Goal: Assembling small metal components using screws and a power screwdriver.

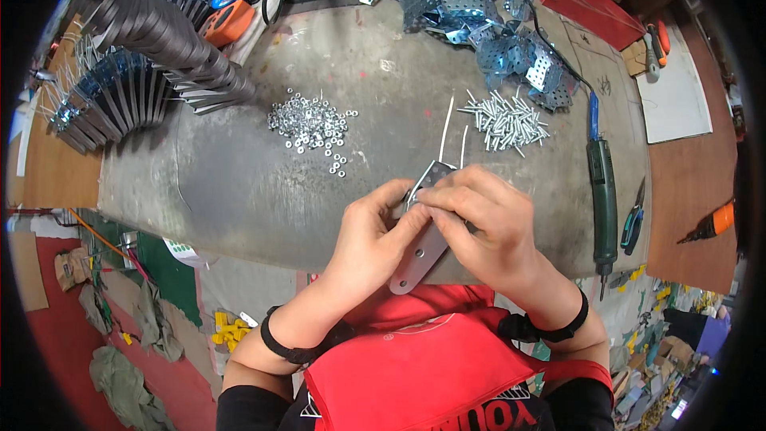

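A lane is running up the tabletop (pixel 383 96) between nuts (pixel 313 118) and screws (pixel 508 121); two thin rods (pixel 445 132) are poking into its right side. Perforated plates (pixel 461 9) are blocking far right, power screwdriver (pixel 603 203) right edge, stacked metal parts (pixel 159 40) far left.

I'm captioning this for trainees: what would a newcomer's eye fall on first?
Probably the red apron at bottom centre, then just above it the left hand holding a dark metal part, with the right hand touching it. Beyond, on the grey table, small nuts lie heaped left of centre and screws to the right, with bluish metal plates piled behind the screws.
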Action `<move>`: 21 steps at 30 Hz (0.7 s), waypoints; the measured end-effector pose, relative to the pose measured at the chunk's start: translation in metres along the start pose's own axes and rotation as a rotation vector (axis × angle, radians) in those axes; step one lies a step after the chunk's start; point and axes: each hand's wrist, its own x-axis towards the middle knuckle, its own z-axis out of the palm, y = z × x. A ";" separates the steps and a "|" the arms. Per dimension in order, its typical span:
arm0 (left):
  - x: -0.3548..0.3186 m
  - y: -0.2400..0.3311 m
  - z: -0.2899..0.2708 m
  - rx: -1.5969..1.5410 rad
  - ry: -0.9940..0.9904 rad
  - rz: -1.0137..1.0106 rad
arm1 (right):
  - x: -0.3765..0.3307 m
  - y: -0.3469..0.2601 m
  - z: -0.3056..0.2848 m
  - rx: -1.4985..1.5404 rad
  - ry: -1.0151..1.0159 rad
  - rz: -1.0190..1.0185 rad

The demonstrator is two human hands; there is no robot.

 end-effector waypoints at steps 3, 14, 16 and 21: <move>0.002 -0.003 0.000 0.013 -0.005 0.001 | 0.002 0.000 -0.002 0.004 -0.038 -0.001; 0.002 0.001 -0.002 -0.002 -0.036 0.045 | 0.008 -0.002 0.002 -0.081 -0.068 -0.065; 0.002 0.000 -0.009 0.089 -0.077 0.048 | 0.009 -0.006 -0.001 -0.096 -0.099 -0.075; -0.001 0.031 -0.018 -0.045 -0.095 -0.012 | -0.012 -0.017 -0.014 -0.129 -0.183 0.078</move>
